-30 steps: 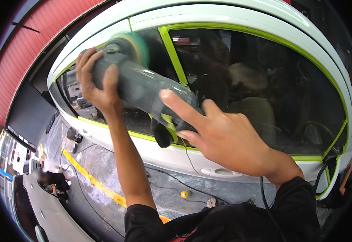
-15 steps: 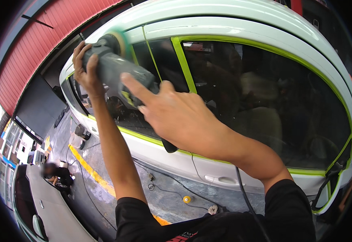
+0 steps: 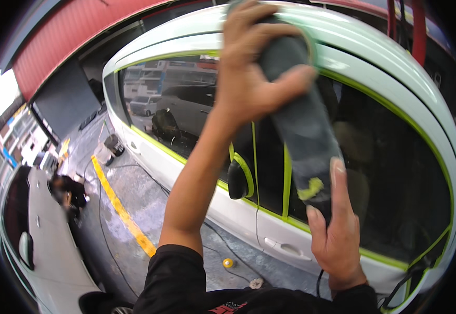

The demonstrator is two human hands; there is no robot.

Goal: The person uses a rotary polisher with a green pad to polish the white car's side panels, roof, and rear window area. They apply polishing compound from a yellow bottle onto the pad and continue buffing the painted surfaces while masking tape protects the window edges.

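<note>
A dark grey car polisher (image 3: 301, 118) is held up along the upper side of a white car (image 3: 361, 60), smeared by motion. My left hand (image 3: 246, 68) wraps over its head, thumb across the body. Lower down, my right hand (image 3: 338, 230) grips the rear end, with its index finger stretched along the casing. Only a sliver of the green pad (image 3: 314, 47) shows, against or very near the white frame above the windows; its face is hidden. Yellow-green masking tape (image 3: 390, 104) edges the dark windows. A power cord (image 3: 319, 282) hangs below my right hand.
The car's mirror (image 3: 240, 178) sticks out under my left forearm. Cables, a yellow round object (image 3: 228, 262) and a dark bucket (image 3: 114, 145) are on the floor. Left, a person in black (image 3: 71, 193) crouches by a beige car (image 3: 55, 230). A red post (image 3: 419, 31) stands at upper right.
The polisher has moved right along the car's upper edge and now stands more upright. My right hand has come down to its rear end. The view has shifted too.
</note>
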